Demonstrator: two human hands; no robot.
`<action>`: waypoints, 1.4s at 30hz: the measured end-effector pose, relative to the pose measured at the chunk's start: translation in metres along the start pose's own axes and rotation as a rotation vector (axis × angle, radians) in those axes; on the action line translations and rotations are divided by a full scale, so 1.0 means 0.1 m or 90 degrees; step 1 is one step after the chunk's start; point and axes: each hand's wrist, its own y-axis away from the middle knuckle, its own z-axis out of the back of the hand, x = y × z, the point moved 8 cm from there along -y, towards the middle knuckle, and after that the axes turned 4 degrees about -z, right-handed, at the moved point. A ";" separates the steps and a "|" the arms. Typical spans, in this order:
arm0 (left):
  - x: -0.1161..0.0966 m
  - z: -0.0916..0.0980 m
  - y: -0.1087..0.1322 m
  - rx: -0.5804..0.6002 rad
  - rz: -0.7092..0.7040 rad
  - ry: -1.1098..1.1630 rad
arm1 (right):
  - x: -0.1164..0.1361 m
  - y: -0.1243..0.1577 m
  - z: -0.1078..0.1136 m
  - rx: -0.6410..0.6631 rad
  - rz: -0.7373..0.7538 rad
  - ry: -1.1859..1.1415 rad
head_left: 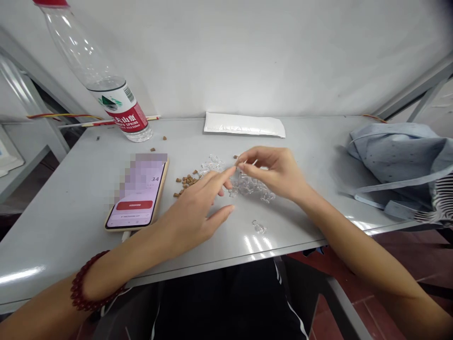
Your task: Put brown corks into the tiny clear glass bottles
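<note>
Right hand (271, 172) pinching narrow over the clear plastic pieces (251, 186), left hand (189, 212) spread wide alongside, plastic water bottle (106, 80) at the worktop's back-left edge!

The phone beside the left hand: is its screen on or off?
On. The phone shows a lit screen with the number 34 and a red button; part of the screen is pixelated.

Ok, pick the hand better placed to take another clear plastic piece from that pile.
Probably the right hand: its fingertips are pinched directly above the clear plastic pieces. The left hand is close too, but sits further back, beside the brown pellets and the phone.
</note>
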 end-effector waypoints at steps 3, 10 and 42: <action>0.00 -0.08 0.01 0.017 -0.006 -0.025 | -0.17 -0.15 0.24 -0.119 0.014 0.250; 0.24 0.23 -0.02 0.021 0.117 -0.089 | -0.06 -0.09 0.28 -0.038 0.024 0.303; 0.42 0.27 0.09 0.079 0.168 -0.403 | -0.03 0.48 -0.48 0.518 -0.028 0.319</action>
